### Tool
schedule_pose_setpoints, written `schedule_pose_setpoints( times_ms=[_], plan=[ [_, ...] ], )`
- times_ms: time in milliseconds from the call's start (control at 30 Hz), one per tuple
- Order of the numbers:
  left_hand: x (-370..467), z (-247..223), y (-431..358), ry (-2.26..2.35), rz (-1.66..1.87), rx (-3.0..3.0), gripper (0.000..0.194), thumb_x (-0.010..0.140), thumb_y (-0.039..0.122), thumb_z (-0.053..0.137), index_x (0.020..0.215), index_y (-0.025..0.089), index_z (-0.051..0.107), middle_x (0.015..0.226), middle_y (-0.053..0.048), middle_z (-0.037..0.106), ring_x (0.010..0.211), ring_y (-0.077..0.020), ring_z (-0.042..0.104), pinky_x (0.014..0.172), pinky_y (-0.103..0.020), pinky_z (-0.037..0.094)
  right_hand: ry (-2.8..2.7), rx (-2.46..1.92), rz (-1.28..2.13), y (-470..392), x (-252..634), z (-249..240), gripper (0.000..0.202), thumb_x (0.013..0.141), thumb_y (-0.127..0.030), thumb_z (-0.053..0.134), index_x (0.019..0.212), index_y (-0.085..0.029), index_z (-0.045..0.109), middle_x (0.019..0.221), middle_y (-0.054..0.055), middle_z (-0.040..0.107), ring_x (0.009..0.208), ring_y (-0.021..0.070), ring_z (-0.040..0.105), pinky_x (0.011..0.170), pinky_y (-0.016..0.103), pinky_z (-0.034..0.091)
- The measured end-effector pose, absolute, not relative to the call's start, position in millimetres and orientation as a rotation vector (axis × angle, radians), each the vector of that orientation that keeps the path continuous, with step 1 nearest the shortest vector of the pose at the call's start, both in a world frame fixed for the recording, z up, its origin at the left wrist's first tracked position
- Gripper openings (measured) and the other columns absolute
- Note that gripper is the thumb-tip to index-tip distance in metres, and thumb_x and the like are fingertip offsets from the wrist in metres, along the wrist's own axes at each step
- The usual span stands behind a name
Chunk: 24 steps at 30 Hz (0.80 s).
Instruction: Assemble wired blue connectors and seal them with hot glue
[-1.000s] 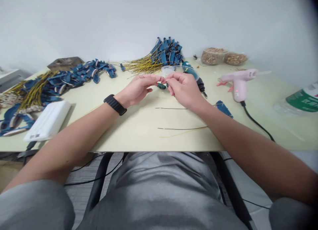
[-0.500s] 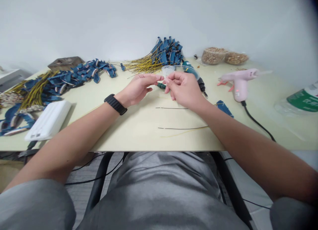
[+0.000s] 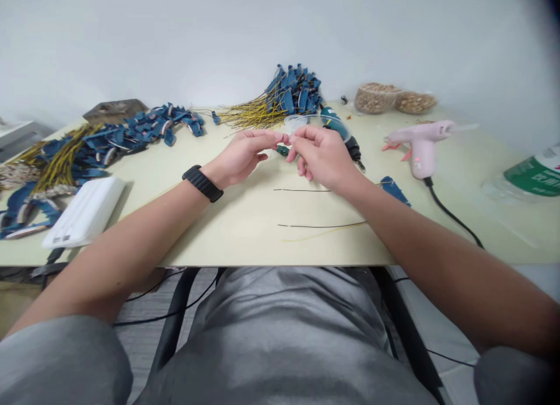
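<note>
My left hand [image 3: 247,154] and my right hand [image 3: 321,154] meet fingertip to fingertip over the middle of the table. Each is closed in a pinch, and whatever lies between the fingers is too small to make out. Just behind the hands are a clear plastic lid or bowl [image 3: 294,122] and a green and black power tool [image 3: 336,122]. Below my right hand, thin dark wires [image 3: 321,226] lie on the tabletop, with a blue fabric piece [image 3: 395,191] near my right forearm.
Blue pieces on yellow stems [image 3: 293,93] are heaped at the back, with more blue pieces [image 3: 144,131] at left. A white power bank [image 3: 85,212] lies near my left arm. To the right are a pink glue gun [image 3: 422,142], bagged pellets [image 3: 377,97] and a bottle [image 3: 534,174].
The fingers of my right hand have shifted slightly, the lower ones spreading a little. Both hands stay in the same place, fingertips together.
</note>
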<state>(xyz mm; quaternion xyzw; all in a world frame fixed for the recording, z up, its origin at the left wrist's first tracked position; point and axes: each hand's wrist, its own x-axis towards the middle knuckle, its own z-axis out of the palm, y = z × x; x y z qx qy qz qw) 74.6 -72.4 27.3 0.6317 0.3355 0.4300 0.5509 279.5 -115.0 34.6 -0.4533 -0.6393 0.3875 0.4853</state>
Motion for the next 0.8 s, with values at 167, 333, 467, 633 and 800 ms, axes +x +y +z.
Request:
schedule_pose_setpoints(
  times_ms=[167,333,467,633,800],
  plan=[
    [74.6,26.2,-71.4,0.784,1.017,1.485,0.016,0.096,0.038,0.086,0.090,0.023,0.087,0.106,-0.005,0.084,0.112,-0.0242,0.075,0.098,-0.039,0.052,-1.633,-1.101,0.817,-114.0,281.3,32.3,0.028,0.113,-0.021,0.078,0.088,-0.024,0.065,0.079,0.000,0.075,0.054,0.0101,0.055,0.048,0.025,0.042],
    [75.2,28.5,-73.9,0.810,1.021,1.489,0.016,0.092,0.039,0.089,0.088,0.023,0.087,0.110,-0.006,0.086,0.119,-0.0266,0.075,0.103,-0.041,0.052,-1.683,-1.073,0.680,-109.8,282.1,27.8,0.028,0.109,-0.016,0.077,0.085,-0.025,0.065,0.079,0.001,0.074,0.066,0.0142,0.062,0.055,0.026,0.043],
    [76.0,28.7,-74.2,0.832,1.028,1.490,0.018,0.090,0.040,0.089,0.088,0.023,0.086,0.113,-0.007,0.087,0.123,-0.0290,0.075,0.107,-0.043,0.053,-1.695,-1.068,0.656,-109.8,282.3,27.5,0.031,0.109,-0.009,0.073,0.084,-0.025,0.063,0.078,0.001,0.073,0.070,0.0151,0.064,0.059,0.027,0.044],
    [74.8,26.6,-71.0,0.814,0.992,1.489,0.019,0.093,0.042,0.086,0.091,0.023,0.085,0.120,-0.007,0.085,0.129,-0.0292,0.073,0.107,-0.040,0.055,-1.719,-1.039,0.644,-108.7,284.2,26.2,0.029,0.111,-0.011,0.071,0.086,-0.025,0.063,0.080,0.001,0.072,0.071,0.0155,0.062,0.060,0.028,0.043],
    [69.0,26.1,-63.9,0.796,0.963,1.410,0.020,0.093,0.042,0.087,0.096,0.023,0.085,0.126,-0.006,0.084,0.130,-0.0268,0.073,0.110,-0.040,0.054,-1.702,-1.023,0.640,-106.0,285.8,24.6,0.027,0.112,-0.011,0.070,0.088,-0.024,0.065,0.079,0.000,0.071,0.067,0.0123,0.060,0.059,0.026,0.042]
  ],
)
